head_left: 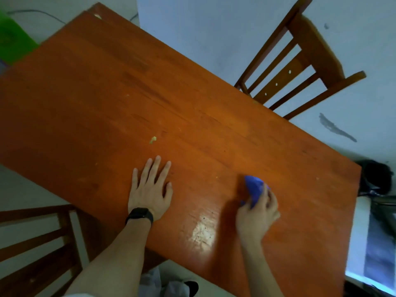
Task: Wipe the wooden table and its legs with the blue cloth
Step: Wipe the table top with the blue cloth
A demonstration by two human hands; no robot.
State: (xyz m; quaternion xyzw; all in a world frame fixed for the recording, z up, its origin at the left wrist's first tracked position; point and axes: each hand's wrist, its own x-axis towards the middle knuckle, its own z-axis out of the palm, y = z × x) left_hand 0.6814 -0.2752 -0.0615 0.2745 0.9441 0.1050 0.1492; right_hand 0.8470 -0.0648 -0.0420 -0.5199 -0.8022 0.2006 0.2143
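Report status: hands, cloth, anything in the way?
Left hand flat on the wooden table. Right hand grips the blue cloth on the tabletop. Pale crumb lies beyond the left hand; a chair stands at the far edge.

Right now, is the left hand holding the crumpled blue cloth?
No, the right hand grips the crumpled blue cloth; the left hand lies flat on the orange-brown wooden table.
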